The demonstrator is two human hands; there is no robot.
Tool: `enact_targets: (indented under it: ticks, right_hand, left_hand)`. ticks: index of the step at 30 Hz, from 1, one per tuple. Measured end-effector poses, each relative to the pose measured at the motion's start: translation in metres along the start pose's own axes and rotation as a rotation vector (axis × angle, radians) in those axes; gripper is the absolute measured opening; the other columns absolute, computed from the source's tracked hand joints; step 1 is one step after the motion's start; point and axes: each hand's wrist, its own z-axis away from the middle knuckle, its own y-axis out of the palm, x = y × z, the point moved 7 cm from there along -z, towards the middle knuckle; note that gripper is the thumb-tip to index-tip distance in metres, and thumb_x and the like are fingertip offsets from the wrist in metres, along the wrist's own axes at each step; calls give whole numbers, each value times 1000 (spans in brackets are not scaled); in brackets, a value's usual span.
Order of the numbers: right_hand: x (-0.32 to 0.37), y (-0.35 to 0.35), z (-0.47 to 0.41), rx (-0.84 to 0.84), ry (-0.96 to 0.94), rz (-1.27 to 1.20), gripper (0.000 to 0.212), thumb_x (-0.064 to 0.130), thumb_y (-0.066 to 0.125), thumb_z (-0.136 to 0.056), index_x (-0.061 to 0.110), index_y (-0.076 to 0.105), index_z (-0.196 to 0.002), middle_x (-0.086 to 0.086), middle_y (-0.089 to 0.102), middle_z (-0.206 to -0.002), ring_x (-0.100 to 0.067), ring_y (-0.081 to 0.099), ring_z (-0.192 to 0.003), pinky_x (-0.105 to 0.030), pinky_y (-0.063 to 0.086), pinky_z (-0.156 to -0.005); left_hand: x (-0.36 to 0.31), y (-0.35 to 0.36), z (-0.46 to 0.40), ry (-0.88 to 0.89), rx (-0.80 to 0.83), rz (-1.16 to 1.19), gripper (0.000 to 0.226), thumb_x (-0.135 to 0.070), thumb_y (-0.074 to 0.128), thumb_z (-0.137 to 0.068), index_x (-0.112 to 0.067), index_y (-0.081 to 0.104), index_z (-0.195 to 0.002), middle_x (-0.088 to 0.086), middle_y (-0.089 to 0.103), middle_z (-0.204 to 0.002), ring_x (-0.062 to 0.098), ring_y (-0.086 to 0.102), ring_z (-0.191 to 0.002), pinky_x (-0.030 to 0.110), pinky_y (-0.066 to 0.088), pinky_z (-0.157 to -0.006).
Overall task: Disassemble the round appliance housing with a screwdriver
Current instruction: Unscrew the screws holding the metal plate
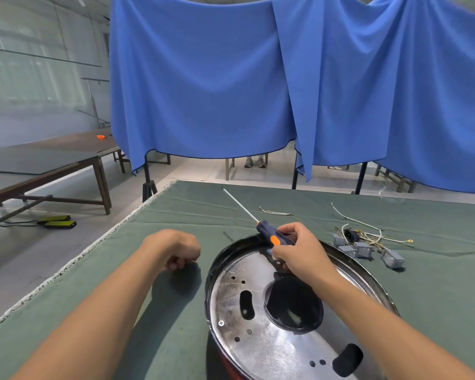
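The round appliance housing (272, 333) lies upside down on the green table cloth, its shiny metal base plate up, with a big round hole, slots and one cross-head screw (221, 323) near its left rim. My right hand (299, 250) grips the dark blue and orange handle of a long screwdriver (269, 233) over the housing's far rim. The thin shaft points away to the upper left. My left hand (176, 249) hovers left of the housing with fingers curled, and I see nothing in it.
Loose white wires (368, 231) and several small grey blocks (364, 249) lie to the right of the housing. The table's left edge (93, 248) runs diagonally. Blue curtains hang behind the table. A long wooden table stands far left.
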Motion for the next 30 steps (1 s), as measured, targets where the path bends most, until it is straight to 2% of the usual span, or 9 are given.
enact_targets:
  ticks: [4, 9, 14, 18, 20, 24, 26, 28, 30]
  right_hand:
    - [-1, 2, -1, 12, 0, 9, 31, 3, 64, -77, 27, 50, -92, -2, 61, -88, -15, 56, -58, -21, 45, -48]
    - [-2, 2, -2, 15, 16, 7, 29, 2, 63, -76, 23, 52, -92, -3, 62, -85, -13, 54, -54, -18, 44, -44]
    - [-2, 2, -1, 27, 24, 25, 26, 3, 62, -76, 22, 53, -93, -3, 61, -80, -12, 52, -52, -19, 44, -46]
    - [-2, 1, -2, 20, 14, 29, 25, 5, 62, -78, 22, 53, -93, -3, 62, -81, -12, 53, -55, -22, 45, -50]
    - [-1, 1, -2, 18, 14, 31, 25, 5, 62, -78, 22, 53, -94, -3, 63, -81, -13, 54, -56, -24, 45, -52]
    - [0, 1, -2, 22, 31, -8, 25, 5, 61, -80, 19, 54, -99, -5, 64, -75, -13, 56, -51, -23, 47, -49]
    - [3, 1, 1, 36, 39, -40, 24, 7, 61, -83, 19, 52, -102, -6, 65, -73, -13, 58, -49, -22, 47, -46]
    - [7, 0, 7, 55, 43, -111, 25, 7, 59, -86, 21, 51, -106, -8, 66, -74, -16, 60, -48, -24, 46, -46]
    - [13, -2, 13, 67, 45, -223, 26, 9, 57, -91, 25, 51, -110, -12, 66, -77, -20, 61, -47, -24, 47, -45]
  left_hand:
    - [11, -6, -15, -77, 108, 57, 21, -14, 35, -79, -19, 39, -59, -3, 30, -44, 14, 23, -39, 13, 23, -43]
    - [13, -8, -30, -111, 143, 32, 28, -18, 36, -87, -17, 48, -62, -3, 35, -44, 13, 22, -36, 14, 24, -42]
    - [18, -8, -33, -149, 152, 88, 30, -24, 38, -90, -16, 50, -64, -3, 37, -43, 12, 23, -35, 12, 27, -42]
    - [17, -9, -26, -139, 139, 144, 47, -49, 39, -93, -12, 57, -70, -1, 41, -45, 13, 34, -34, 16, 37, -47]
    - [16, -17, -17, -104, 59, 209, 51, -49, 42, -93, -7, 61, -71, 0, 47, -46, 13, 33, -33, 17, 39, -44]
    - [-13, -38, 16, 142, -223, 325, 38, -22, 45, -94, -3, 60, -65, 6, 61, -48, 12, 29, -31, 14, 30, -36]
    - [-38, -42, 36, 258, -328, 359, 29, -15, 45, -91, -3, 60, -68, 6, 64, -55, 14, 42, -35, 17, 38, -36]
    - [-62, -41, 52, 327, -420, 326, 23, -17, 46, -89, -4, 62, -80, 8, 68, -71, 20, 61, -54, 27, 53, -46]
    - [-80, -36, 62, 362, -523, 238, 26, -26, 50, -89, -5, 64, -90, 10, 67, -84, 28, 65, -73, 36, 58, -64]
